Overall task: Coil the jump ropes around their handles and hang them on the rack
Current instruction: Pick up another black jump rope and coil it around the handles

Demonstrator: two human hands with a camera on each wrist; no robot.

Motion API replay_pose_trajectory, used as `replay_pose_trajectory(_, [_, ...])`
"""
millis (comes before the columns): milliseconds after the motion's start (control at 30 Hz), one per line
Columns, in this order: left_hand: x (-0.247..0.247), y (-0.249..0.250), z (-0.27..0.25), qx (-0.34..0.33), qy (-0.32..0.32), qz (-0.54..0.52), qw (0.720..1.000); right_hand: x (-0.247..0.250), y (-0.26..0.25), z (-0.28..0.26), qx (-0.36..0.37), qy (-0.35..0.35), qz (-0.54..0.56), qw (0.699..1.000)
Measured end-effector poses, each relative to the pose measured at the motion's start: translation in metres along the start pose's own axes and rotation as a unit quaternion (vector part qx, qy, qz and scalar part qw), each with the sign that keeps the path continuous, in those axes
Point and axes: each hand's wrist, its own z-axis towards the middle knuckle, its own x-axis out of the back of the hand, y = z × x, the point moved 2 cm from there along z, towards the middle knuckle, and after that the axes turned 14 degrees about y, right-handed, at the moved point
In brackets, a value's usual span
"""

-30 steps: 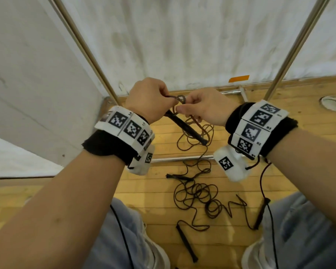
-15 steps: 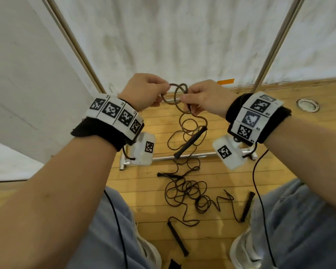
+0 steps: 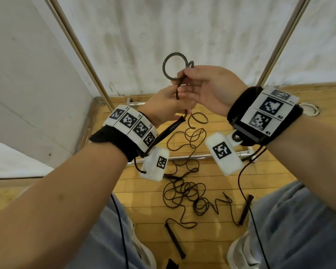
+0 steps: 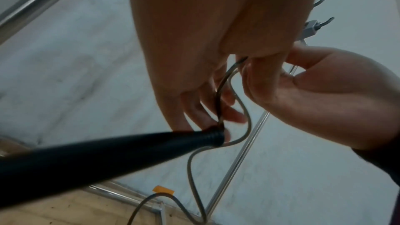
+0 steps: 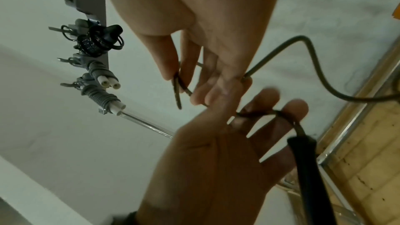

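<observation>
The right hand (image 3: pixel 208 88) is raised above the left, its thumb and fingers pinched on the dark cord of a jump rope (image 3: pixel 179 84), and a round loop (image 3: pixel 174 66) of that cord stands up just above its fingertips. The left hand (image 3: pixel 166 105) sits just below and touching it, fingers curled around the same cord where it enters the black handle (image 3: pixel 168 131). In the left wrist view the handle (image 4: pixel 108 150) juts back toward the wrist from the fingertips, and the cord (image 4: pixel 225 95) runs up from its ribbed end to the right hand (image 4: pixel 314 95). In the right wrist view the cord crosses the left hand's fingers (image 5: pixel 294 109).

From below the hands, the cord drops in loose curls to the wooden floor (image 3: pixel 144 200), ending in a tangled heap (image 3: pixel 184 193) between the person's legs. Three more black handles lie beside that heap (image 3: pixel 175 240) (image 3: pixel 245 209) (image 3: pixel 170 176).

Beyond the right hand, the rack (image 5: pixel 95 28) with hooks carries one coiled black rope (image 5: pixel 97 42) and two coiled grey ropes with white-tipped handles (image 5: pixel 103 95).
</observation>
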Motion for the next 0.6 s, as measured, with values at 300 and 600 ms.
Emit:
replay_pose_trajectory(300, [-0.013, -0.006, 0.011, 0.02, 0.042, -0.109, 0.993, 0.015, -0.008, 0.009, 0.0, 0.001, -0.034, 0.999])
replay_pose_trajectory(600, [-0.004, 0.007, 0.019, 0.058, 0.079, -0.163, 0.982, 0.034, 0.009, 0.025, -0.006, 0.124, -0.163, 0.979])
